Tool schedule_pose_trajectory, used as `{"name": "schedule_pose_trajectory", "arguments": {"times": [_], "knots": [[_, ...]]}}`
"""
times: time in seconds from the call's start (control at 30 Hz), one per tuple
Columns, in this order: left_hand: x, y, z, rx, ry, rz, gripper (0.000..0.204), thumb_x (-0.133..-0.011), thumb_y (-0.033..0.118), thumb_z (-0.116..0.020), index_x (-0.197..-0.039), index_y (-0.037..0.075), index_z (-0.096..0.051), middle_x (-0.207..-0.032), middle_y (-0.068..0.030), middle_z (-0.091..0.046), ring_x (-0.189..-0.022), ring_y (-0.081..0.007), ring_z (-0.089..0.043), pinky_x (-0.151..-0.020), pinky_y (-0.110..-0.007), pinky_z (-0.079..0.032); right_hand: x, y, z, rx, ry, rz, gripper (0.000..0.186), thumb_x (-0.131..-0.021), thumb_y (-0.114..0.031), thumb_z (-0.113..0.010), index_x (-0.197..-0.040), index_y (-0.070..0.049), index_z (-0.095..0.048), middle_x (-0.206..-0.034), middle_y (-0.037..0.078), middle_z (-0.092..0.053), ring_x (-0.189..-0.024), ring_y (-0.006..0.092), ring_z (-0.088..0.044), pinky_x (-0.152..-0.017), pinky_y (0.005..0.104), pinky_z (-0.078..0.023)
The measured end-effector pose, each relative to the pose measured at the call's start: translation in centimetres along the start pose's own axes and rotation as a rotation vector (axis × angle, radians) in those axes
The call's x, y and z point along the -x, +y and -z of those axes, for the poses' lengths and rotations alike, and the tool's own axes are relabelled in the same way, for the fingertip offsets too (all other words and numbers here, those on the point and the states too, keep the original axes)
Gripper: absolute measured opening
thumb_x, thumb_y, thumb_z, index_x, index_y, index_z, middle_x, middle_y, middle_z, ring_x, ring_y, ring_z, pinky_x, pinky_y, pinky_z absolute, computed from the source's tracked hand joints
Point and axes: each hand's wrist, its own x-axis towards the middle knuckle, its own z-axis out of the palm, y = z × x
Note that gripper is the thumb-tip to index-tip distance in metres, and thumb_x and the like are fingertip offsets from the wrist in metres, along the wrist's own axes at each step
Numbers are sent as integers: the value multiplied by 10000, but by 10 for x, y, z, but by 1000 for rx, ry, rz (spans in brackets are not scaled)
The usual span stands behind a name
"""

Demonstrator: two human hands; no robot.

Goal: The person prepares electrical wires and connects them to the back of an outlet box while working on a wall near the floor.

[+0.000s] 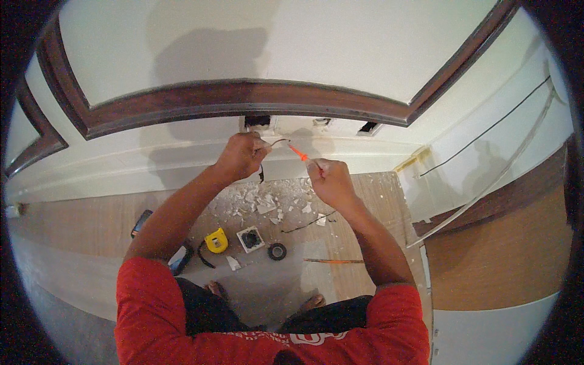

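My left hand (241, 157) is closed in a pinch on a thin electrical wire (280, 140), whose end sticks out to the right. A dark wire piece (261, 174) hangs below that hand. In my right hand (332, 181) is a slim screwdriver (298, 152) with an orange shaft and collar, its handle mostly hidden by my fingers. Its tip points up and left, close to the wire's end; whether they touch I cannot tell. Just above my left hand, a square wall opening (257, 121) shows dark inside.
White plaster chips (266, 204) litter the floor by the wall. Nearer lie a yellow tape measure (216, 241), a white square socket plate (250, 239), a black tape roll (277, 251) and an orange-and-dark stick (333, 261). Another wall opening (367, 128) is at right, under brown wooden moulding (261, 97).
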Motion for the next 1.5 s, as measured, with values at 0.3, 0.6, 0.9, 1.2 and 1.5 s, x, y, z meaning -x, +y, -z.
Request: {"name": "schedule_pose_trajectory", "arguments": {"times": [0.3, 0.6, 0.9, 1.2, 1.5], "knots": [[0, -5, -3, 22, 82, -36, 99, -817, 127, -659, -838, 52, -721, -797, -180, -658, -739, -363, -639, -683, -428, -514, 13, -16, 14, -76, 40, -22, 307, -936, -268, -538, -819, 1, -629, -631, 220, -596, -551, 398, -603, -537, 471, -472], [-2, 0, 0, 18, 51, -2, 77, -823, 93, -671, -863, 64, -730, -726, -153, -640, -661, -315, -629, -623, -402, -497, 4, 4, 6, -27, 68, 16, 317, -941, -284, -546, -840, 2, -638, -624, 209, -596, -544, 363, -610, -514, 432, -463], [0, -12, 2, 152, 65, 21, 133, -852, 151, -672, -888, 35, -725, -773, -152, -648, -677, -312, -627, -635, -380, -502, 6, -14, 24, -144, -9, -57, 268, -934, -240, -566, -874, 7, -649, -630, 200, -603, -562, 327, -626, -536, 411, -478], [3, -17, 20, 250, -27, 156, 159, -891, 141, -653, -986, 36, -726, -971, -165, -689, -919, -229, -644, -815, -351, -504, 3, 15, 17, 137, 33, 115, 264, -914, -245, -543, -933, 2, -634, -787, 208, -659, -692, 381, -650, -641, 474, -518], [11, -35, 19, 367, -74, 214, 165, -912, 125, -650, -1027, 40, -731, -1144, -161, -682, -1143, -257, -600, -1009, -370, -428, 18, 68, 14, 5, 84, -30, 270, -897, -246, -540, -984, -5, -625, -865, 225, -667, -785, 409, -651, -740, 492, -524]]}}
